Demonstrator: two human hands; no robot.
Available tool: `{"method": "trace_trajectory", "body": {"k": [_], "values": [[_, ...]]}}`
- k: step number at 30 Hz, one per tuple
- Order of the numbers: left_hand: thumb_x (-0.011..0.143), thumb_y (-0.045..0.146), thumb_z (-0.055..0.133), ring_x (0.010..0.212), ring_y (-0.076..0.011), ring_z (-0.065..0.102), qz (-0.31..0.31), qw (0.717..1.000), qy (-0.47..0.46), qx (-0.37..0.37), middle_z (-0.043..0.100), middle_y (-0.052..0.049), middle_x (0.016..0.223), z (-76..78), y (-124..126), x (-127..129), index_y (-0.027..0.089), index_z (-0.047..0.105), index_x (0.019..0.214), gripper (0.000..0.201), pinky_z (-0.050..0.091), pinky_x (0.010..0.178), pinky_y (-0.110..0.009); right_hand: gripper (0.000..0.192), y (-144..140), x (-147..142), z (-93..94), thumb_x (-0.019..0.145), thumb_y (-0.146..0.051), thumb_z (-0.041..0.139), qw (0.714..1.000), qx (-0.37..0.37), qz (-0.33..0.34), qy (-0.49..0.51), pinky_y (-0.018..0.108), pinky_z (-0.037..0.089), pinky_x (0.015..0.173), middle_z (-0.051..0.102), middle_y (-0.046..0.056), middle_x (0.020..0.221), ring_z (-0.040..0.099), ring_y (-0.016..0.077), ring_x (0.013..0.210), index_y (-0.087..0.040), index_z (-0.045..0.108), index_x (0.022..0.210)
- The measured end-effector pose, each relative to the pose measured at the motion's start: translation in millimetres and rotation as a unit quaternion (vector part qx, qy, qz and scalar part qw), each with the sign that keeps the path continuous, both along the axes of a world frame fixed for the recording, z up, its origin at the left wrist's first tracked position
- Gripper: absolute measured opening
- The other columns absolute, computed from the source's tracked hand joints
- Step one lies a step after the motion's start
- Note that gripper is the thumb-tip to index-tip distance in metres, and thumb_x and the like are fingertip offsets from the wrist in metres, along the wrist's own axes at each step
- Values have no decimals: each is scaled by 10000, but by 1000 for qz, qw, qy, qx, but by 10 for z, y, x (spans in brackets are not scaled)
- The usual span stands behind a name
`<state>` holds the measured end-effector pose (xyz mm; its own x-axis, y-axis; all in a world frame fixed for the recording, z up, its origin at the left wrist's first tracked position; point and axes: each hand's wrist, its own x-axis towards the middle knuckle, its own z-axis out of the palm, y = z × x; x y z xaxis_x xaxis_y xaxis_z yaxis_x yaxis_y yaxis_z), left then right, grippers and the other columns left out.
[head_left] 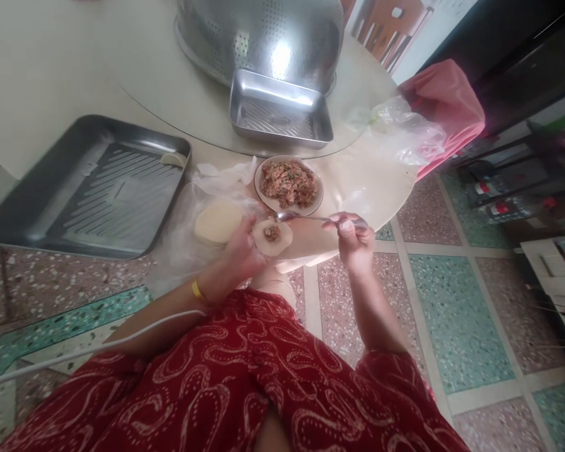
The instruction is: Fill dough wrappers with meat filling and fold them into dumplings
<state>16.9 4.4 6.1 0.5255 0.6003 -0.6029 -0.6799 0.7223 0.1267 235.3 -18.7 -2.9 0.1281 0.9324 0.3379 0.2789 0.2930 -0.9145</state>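
At the table (381,188) edge, our L hand (245,248) pinches a dough round (285,243) w/ a bit of meat (272,233) on it; our R fingers close round a spoon (288,215), R hand (355,238) held out to the side. If we press too hard, the thin dough could tear; if we tilt it, meat may slide off. A bumped plate (269,201) could shift. Most elbow room's R; L, the dough stack (219,221) & tray (136,201) crowd us.
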Motion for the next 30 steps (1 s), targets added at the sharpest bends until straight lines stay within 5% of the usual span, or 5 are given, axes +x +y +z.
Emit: {"method": "trace_trajectory", "body": {"k": [8, 14, 23, 27, 30], "values": [[1044, 450, 285, 847, -235, 713, -4, 998, -6, 62, 757, -133, 991, 45, -121, -122, 72, 590, 1320, 559, 582, 802, -369, 157, -333, -24, 89, 948, -386, 601, 986, 105, 81, -104, 408, 585, 696, 746, 15, 816, 714, 217, 799, -349, 751, 977], [1049, 430, 284, 847, -230, 719, 6, 997, 8, 75, 756, -130, 1014, 135, -182, -144, 104, 584, 1322, 520, 579, 762, -346, 172, -440, 44, 151, 929, -366, 636, 974, 167, 51, -146, 418, 567, 648, 777, 1, 875, 699, 228, 784, -413, 729, 1066], [1045, 434, 309, 962, -228, 710, 14, 996, -30, 83, 747, -127, 1069, 101, -215, -173, 90, 571, 1354, 532, 559, 896, -350, 255, -439, -148, 350, 967, -269, 593, 944, 227, 150, -184, 383, 578, 607, 797, -25, 819, 715, 196, 709, -390, 706, 1161], [1049, 415, 296, 1046, -235, 703, 27, 994, -50, 95, 748, -134, 1089, 81, -218, -168, 75, 567, 1350, 529, 545, 953, -355, 222, -455, -170, 349, 983, -297, 577, 964, 224, 94, -111, 341, 580, 565, 777, -26, 811, 726, 169, 692, -398, 711, 1127], [1054, 382, 295, 1031, -218, 715, 47, 992, -52, 105, 761, -106, 1054, 66, -222, -141, 105, 563, 1351, 487, 549, 963, -354, 179, -475, -182, 385, 986, -328, 571, 987, 147, 26, -60, 318, 594, 561, 765, -20, 798, 744, 158, 690, -358, 716, 1086]]}}
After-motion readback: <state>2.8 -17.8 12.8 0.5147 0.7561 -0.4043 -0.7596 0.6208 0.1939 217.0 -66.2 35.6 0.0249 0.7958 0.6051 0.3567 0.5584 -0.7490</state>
